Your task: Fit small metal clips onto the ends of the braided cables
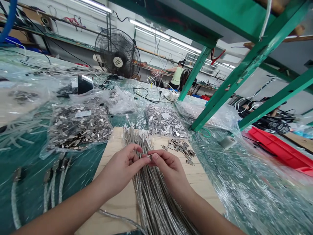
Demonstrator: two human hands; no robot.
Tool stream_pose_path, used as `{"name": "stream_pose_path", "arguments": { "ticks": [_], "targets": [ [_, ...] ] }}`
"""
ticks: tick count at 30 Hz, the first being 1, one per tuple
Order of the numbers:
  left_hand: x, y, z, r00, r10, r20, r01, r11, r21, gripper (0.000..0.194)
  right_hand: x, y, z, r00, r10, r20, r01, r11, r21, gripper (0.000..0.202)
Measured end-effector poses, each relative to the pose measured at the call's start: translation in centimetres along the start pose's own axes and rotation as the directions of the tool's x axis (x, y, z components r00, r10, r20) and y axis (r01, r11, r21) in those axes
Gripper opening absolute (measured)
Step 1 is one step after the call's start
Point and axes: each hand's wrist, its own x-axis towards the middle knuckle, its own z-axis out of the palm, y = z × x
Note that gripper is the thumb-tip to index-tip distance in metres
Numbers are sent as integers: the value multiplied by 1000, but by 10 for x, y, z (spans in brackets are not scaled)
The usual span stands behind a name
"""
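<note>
Tiny silvery-white piece (149,156): crosswise, between left hand (119,168) and right hand (172,167) — equally near
Grip: both pinching it
Long silver braided cables (153,195): lengthwise beneath

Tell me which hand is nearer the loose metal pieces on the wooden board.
Right: your right hand is just short of the loose metal pieces, to their left. Your left hand is farther left, with the right hand between.
</note>
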Motion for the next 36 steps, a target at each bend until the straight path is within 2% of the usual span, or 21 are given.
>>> {"name": "stream_pose_path", "arguments": {
  "ticks": [3,7,10,12,16,19,24,29,33,36],
  "targets": [
    [-3,3,1,999,33,19,-34,998,56,32,1,1,-1,998,-10,58,10,1000,8,17],
    [-9,12,-1,995,99,27,-102,986,132,32,3,3,-4,998,-57,-14,58,998,28,14],
    [-11,17,-7,990,119,78,-132,969,207,32,4,4,-6,997,-60,-41,62,997,48,14],
    [-10,15,-10,986,130,103,-152,958,245,31,4,4,-7,997,-57,-52,59,997,45,15],
    [-8,6,-8,983,167,74,-181,945,272,26,5,6,-8,998,-45,-43,47,998,43,16],
    [-7,4,-5,986,151,76,-165,956,243,25,6,8,-7,1000,-12,-21,14,995,101,17],
    [-8,12,-5,982,139,129,-163,966,202,29,6,8,-6,1000,-5,13,3,993,120,17],
    [-8,14,-5,985,92,147,-111,986,126,32,5,6,-5,994,67,82,-83,974,210,19],
    [-4,12,-7,984,45,175,-58,996,71,33,5,9,-5,991,86,106,-106,973,205,21],
    [-1,10,-10,978,60,202,-77,994,74,33,6,12,-7,989,83,122,-105,977,184,21]
  ]
}}
